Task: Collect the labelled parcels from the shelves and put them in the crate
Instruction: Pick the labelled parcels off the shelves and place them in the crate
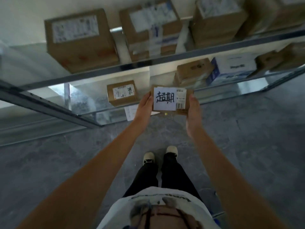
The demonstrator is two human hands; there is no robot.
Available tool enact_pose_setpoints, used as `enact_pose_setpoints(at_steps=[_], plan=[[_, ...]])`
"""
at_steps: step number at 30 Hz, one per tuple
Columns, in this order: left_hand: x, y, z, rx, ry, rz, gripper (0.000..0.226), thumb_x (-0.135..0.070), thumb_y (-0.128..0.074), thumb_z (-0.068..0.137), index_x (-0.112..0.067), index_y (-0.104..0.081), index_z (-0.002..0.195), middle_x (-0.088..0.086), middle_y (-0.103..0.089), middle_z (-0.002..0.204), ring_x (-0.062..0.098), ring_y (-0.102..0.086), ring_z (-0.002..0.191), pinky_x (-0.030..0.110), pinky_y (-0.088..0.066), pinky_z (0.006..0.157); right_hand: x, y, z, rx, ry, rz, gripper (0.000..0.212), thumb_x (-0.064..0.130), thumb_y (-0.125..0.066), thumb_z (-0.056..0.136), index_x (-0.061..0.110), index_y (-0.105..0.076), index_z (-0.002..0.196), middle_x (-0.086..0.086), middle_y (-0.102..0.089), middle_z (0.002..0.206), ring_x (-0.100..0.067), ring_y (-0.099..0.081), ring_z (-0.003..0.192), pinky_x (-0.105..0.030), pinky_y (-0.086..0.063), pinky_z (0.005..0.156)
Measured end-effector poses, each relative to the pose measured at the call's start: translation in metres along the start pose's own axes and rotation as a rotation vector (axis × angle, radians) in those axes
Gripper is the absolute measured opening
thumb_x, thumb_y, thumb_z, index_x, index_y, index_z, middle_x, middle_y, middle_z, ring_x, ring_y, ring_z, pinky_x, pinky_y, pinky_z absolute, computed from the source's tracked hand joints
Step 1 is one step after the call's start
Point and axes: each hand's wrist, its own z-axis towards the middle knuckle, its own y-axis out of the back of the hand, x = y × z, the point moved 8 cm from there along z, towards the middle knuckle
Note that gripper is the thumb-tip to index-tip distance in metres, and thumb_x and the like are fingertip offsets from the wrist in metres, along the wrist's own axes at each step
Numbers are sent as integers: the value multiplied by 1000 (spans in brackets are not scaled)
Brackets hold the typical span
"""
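Hands hold one small parcel (171, 100) by its sides. Left hand (145, 104) and right hand (192, 111) both grip it, near the shelf (115, 70).

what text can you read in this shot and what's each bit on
"超期": handwritten on the white sheet on the held parcel.
"786", seen upside down: handwritten on the label of the small box on the lower shelf.
Barcode label on the held parcel: print too small.
Upper-shelf box labels, white and blue box: blurred.
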Motion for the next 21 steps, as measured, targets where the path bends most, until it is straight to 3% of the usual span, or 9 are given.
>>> enact_pose_setpoints(at_steps=[2,4,8,10,12,15,18,21], plan=[[-30,-8,-16,38,-40,25,35,-16,-35,103,-4,-50,132,4,-61,113,3,-58,89,11,-48,73,26,9,-20,-5,48,27,51,48,-41,100,13,-50,136,-12,-66,123,-19,-67,103,-33,-56,86],[-58,-19,-28,88,-86,35,34,-14,-33,104,-2,-49,132,5,-60,111,4,-58,89,10,-49,72,53,19,-33,-22,95,48,47,44,-40,102,13,-52,135,-11,-66,123,-21,-66,106,-36,-55,91],[-111,-52,-44,143,-151,50,28,-18,-32,104,-14,-52,125,-7,-60,102,0,-56,87,2,-45,66,110,41,-43,-41,195,53,56,55,-42,96,17,-54,135,-8,-65,126,-19,-64,109,-35,-51,98],[-135,-74,-44,169,-181,54,30,-22,-33,104,-16,-53,127,-5,-62,109,7,-58,98,10,-46,80,138,56,-45,-41,268,45,69,68,-43,86,24,-51,138,-6,-64,128,-20,-62,114,-38,-50,98],[-158,-100,-44,180,-219,66,32,-21,-32,104,-12,-56,122,2,-64,113,12,-59,100,22,-46,88,168,76,-46,-53,326,40,68,69,-41,86,25,-52,137,-6,-63,128,-22,-61,116,-38,-51,97],[-192,-145,-51,222,-275,32,27,-18,-30,104,-12,-56,111,6,-62,109,11,-59,91,17,-50,76,207,115,-44,-98,347,77,72,72,-45,83,18,-58,130,-13,-65,122,-28,-63,111,-40,-53,94],[-217,-193,-59,248,-358,70,32,-22,-29,104,-11,-58,115,10,-62,114,19,-58,101,20,-48,80,240,161,-39,-126,385,116,54,51,-41,99,12,-55,132,-16,-64,125,-26,-64,108,-29,-57,83],[-240,-241,-68,265,-417,98,31,-20,-27,104,-12,-57,106,5,-62,103,10,-58,88,12,-47,73,263,204,-41,-159,427,84,69,68,-38,87,20,-53,136,-8,-64,125,-22,-63,113,-40,-53,96]])
